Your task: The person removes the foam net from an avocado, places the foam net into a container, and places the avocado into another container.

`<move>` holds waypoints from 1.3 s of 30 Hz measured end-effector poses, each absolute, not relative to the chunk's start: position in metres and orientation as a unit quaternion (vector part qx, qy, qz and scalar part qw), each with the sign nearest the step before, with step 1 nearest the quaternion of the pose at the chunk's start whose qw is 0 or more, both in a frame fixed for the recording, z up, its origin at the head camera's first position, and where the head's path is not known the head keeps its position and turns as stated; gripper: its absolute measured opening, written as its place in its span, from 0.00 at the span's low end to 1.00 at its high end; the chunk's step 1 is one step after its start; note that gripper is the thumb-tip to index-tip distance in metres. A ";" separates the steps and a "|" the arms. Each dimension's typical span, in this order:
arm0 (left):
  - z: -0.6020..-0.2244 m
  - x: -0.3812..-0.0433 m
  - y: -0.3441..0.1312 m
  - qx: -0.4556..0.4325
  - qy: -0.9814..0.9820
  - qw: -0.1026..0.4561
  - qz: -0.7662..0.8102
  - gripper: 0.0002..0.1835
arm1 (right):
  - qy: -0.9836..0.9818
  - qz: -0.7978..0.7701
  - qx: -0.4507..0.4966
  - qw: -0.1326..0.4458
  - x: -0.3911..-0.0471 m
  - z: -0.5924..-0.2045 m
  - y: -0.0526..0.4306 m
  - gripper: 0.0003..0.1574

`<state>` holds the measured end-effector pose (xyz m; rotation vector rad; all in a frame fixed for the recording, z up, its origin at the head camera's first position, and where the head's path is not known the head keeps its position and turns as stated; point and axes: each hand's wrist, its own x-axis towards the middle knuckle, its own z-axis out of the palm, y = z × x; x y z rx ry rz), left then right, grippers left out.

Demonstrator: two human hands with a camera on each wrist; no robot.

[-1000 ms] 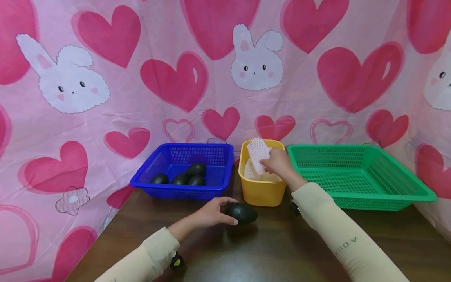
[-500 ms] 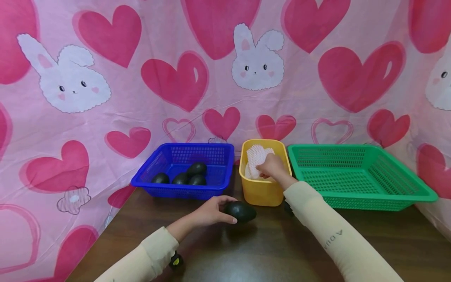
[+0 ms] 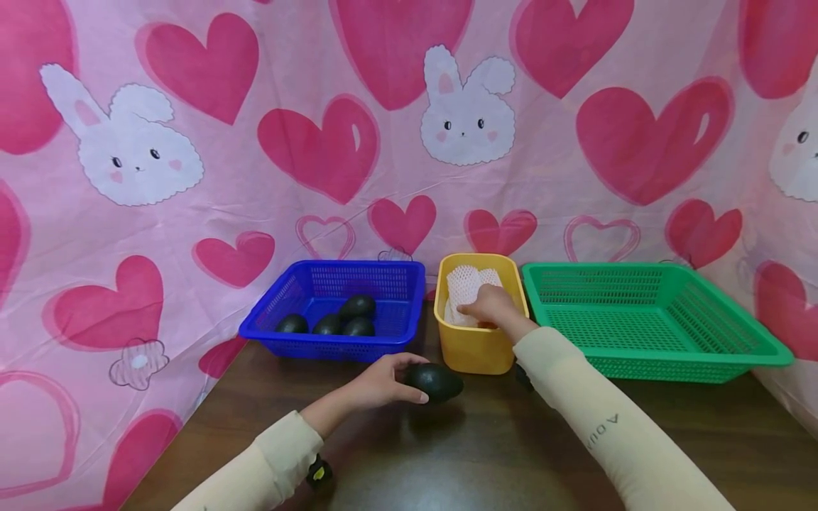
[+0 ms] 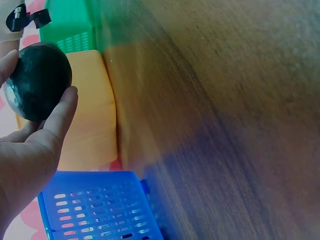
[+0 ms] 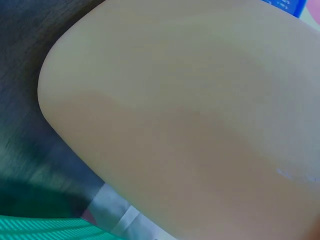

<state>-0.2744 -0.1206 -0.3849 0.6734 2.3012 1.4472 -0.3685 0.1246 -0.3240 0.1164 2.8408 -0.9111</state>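
My left hand (image 3: 386,383) holds a dark green avocado (image 3: 434,383) just above the table, in front of the yellow bin (image 3: 476,353). In the left wrist view, thumb and fingers lie around the avocado (image 4: 39,82). My right hand (image 3: 493,306) reaches into the bin and pinches a white foam net sleeve (image 3: 463,284); its fingertips are partly hidden. Another foam net (image 3: 490,276) lies beside it in the bin. The right wrist view is mostly filled by the blurred bin wall (image 5: 175,100), and the hand is not visible there.
Left of the bin stands a blue basket (image 3: 329,348) with several avocados (image 3: 356,306) in it. A green basket (image 3: 664,363) stands at the right. Behind them hangs a pink curtain (image 3: 543,184) with hearts and rabbits. The brown table (image 3: 434,461) spreads out in front.
My right hand has lowered the foam net sleeve into the yellow bin and moved slightly left, still pinching it. My left hand and the avocado have barely moved.
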 end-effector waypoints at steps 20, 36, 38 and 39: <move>-0.367 -0.276 -0.132 0.236 0.821 0.129 0.504 0.31 | 0.965 -0.253 -0.041 0.049 -0.354 -0.301 0.141 0.28; -0.343 -0.285 -0.153 0.214 0.810 0.069 0.542 0.30 | 0.928 -0.358 -0.098 -0.044 -0.324 -0.295 0.155 0.28; -0.339 -0.288 -0.155 0.205 0.808 0.062 0.549 0.31 | 0.918 -0.381 -0.100 -0.048 -0.320 -0.297 0.155 0.28; -0.337 -0.289 -0.156 0.200 0.808 0.054 0.551 0.32 | 0.913 -0.394 -0.098 -0.048 -0.317 -0.298 0.154 0.27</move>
